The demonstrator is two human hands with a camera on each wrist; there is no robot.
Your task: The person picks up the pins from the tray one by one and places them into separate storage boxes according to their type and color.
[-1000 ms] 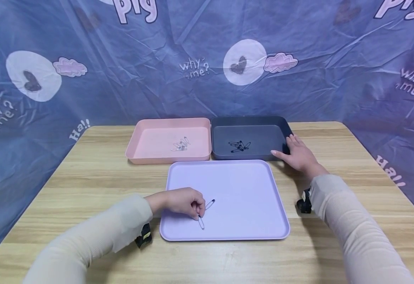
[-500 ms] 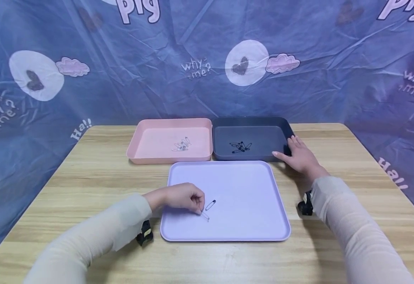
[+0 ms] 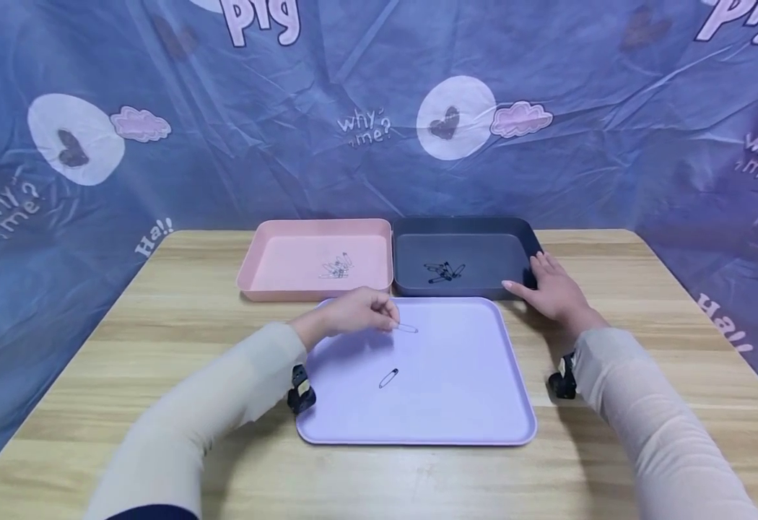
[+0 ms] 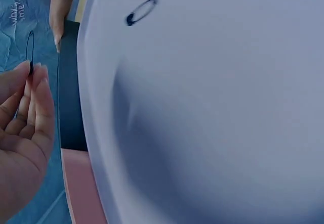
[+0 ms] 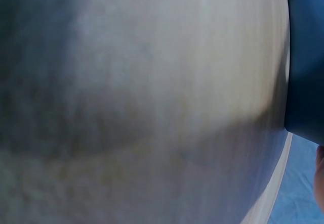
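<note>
My left hand (image 3: 359, 314) is raised over the far left part of the lilac tray (image 3: 457, 426). Between thumb and fingertips it pinches a slim safety pin (image 3: 408, 328) by one end; in the left wrist view the loop of this safety pin (image 4: 30, 44) points away from the fingers. Another safety pin (image 3: 388, 378), with a black head, lies on the lilac tray. At the near right corner of the dark grey tray (image 3: 476, 245), my right hand (image 3: 553, 290) rests with fingers spread and relaxed, touching the rim.
Left of the dark grey tray stands a pink tray (image 3: 281, 253), holding a pile of silvery safety pins (image 3: 336, 267). Several black safety pins (image 3: 444, 272) lie inside the dark grey tray. A patterned blue cloth (image 3: 275, 144) hangs behind the wooden table (image 3: 177, 318).
My left hand has picked a safety pin up off the lilac tray and carried it away toward the far trays. My right hand stays at the dark tray's corner.
</note>
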